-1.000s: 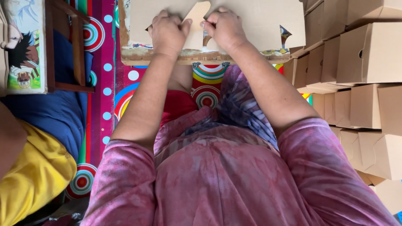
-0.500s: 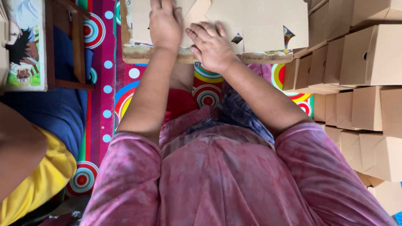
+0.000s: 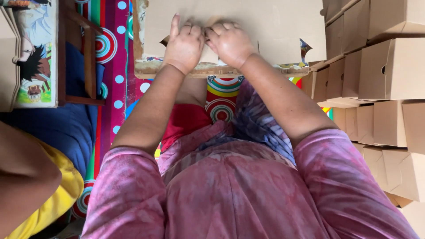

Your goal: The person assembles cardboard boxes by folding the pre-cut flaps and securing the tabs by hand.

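A flat brown cardboard box blank (image 3: 265, 26) with cut flaps lies on a low board (image 3: 221, 70) in front of me. My left hand (image 3: 183, 44) and my right hand (image 3: 230, 42) sit side by side on its near middle, knuckles up, fingers curled over a small flap and pressing it down. The two hands touch each other. My pink sleeves and forearms fill the lower part of the view.
Folded brown cardboard boxes (image 3: 380, 88) are stacked along the right. A bright mat with circles (image 3: 110, 48) covers the floor. At the left are a wooden frame (image 3: 88, 57), a picture panel (image 3: 33, 57), and another person in yellow (image 3: 48, 199).
Both hands came together at the middle of the blank. The left hand dropped from its far reach and the right hand slid over beside it, curling onto the flap.
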